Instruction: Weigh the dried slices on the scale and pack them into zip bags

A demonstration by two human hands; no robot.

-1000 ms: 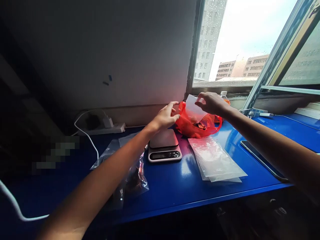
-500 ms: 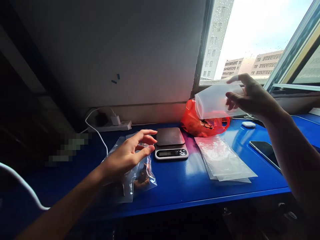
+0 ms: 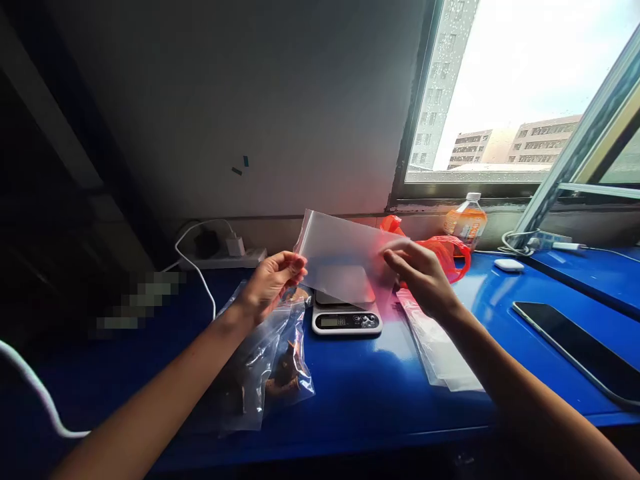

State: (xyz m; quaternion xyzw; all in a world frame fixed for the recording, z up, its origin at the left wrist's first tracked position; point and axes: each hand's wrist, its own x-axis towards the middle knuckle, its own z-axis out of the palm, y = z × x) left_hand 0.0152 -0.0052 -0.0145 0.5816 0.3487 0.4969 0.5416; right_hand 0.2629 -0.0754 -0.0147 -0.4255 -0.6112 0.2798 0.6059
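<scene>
A translucent zip-lock bag (image 3: pixel 345 250) is stretched between my two hands above a digital kitchen scale (image 3: pixel 347 321). My left hand (image 3: pixel 277 280) pinches the bag's edge at its zip end. Closed on the opposite end is my right hand (image 3: pixel 423 270). Through the film the scale's plate shows faintly. Below my left hand lie clear bags (image 3: pixel 287 373) with brown dried pieces inside. A stack of flat zip-lock bags (image 3: pixel 435 357) lies under my right forearm, partly hidden by it. Behind my right hand sits a red plastic bag (image 3: pixel 453 257).
An orange drink bottle (image 3: pixel 467 223) stands by the window. On the blue table (image 3: pixel 350 393) are a phone (image 3: pixel 575 347) and a small white case (image 3: pixel 509 265) at right. A power strip (image 3: pixel 257 258) with a white cable lies along the wall at left.
My right hand has brought the zip-lock bag left and down, over the scale. My left hand, open before, has risen slightly and now grips the bag's zip end.
</scene>
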